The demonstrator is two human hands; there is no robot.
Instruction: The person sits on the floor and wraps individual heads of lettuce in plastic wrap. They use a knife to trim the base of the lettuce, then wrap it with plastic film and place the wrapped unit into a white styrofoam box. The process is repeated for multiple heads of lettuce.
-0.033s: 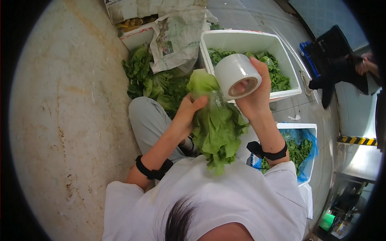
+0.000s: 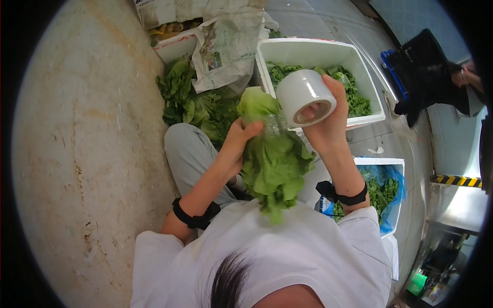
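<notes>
My left hand is closed around the upper part of a leafy green lettuce, which hangs with its pale stem end up and its loose leaves toward my shirt. Clear, shiny film crosses the lettuce just below the pale end. In my right hand is a wide roll of clear plastic film, gripped at its right side, with fingers showing inside the cardboard core. The roll is tilted, its open core toward me, close to the right of the lettuce.
Ahead stands a white foam box of leafy greens; another box with a blue liner is at my right. More lettuce lies under newspaper at the far left. A pale wall fills the left; another person's hand shows far right.
The roll and my right hand have shifted very slightly right, and the lettuce slightly left. At the far right, the other person's dark item has moved a little.
</notes>
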